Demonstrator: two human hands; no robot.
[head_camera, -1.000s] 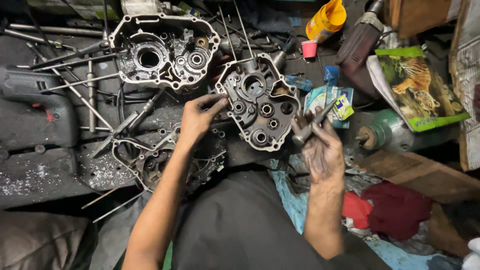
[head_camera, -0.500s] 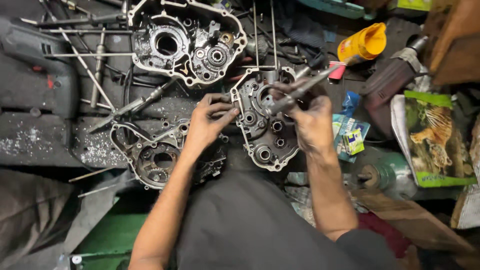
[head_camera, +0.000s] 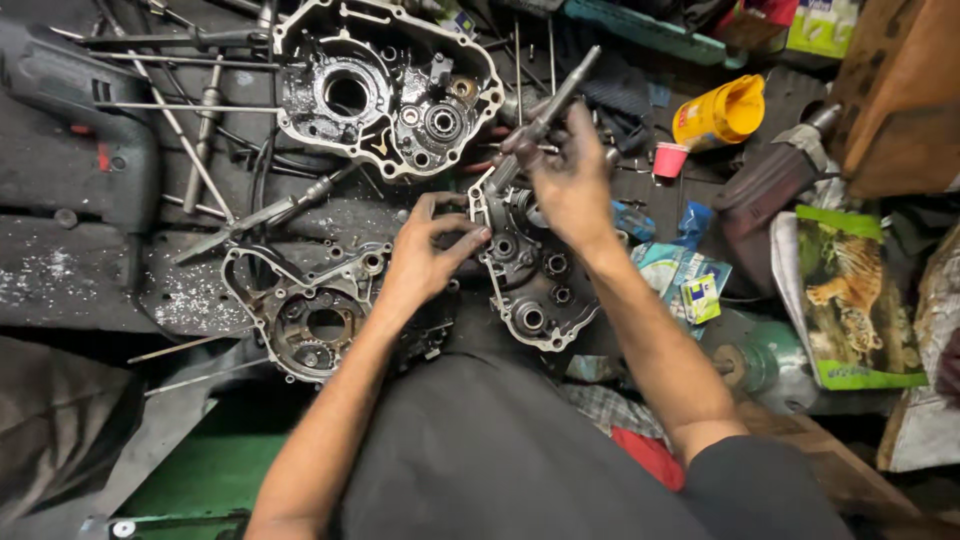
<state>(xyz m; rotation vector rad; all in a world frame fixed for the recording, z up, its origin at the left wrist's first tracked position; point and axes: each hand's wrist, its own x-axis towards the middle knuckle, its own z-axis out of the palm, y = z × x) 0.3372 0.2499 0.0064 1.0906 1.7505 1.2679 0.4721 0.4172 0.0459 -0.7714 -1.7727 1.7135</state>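
Item one: engine case half, grey metal with several round bearing holes, lying flat near the middle of the worktop, just in front of my lap. My left hand rests on its left edge, fingers curled over the rim, thumb pointing toward the case; it grips nothing else.

Item two: steel shaft, long and greasy, tilted up toward the far edge. My right hand is clamped around its lower part, directly above the top of the case half. I cannot tell whether the shaft's lower end touches the case.

Item three: second case half, larger, open side up, at the far edge, left of the shaft.

Item four: third case piece, ring-shaped with a round opening, left of my left forearm, near the front edge.

Item five: loose rods and long bolts scattered over the far left corner, beside a dark power drill.

Item six: yellow bottle lying on its side toward the far right, with a small red cap just beside it.

Item seven: green printed packet at the right edge; small blue packets between it and the case half.
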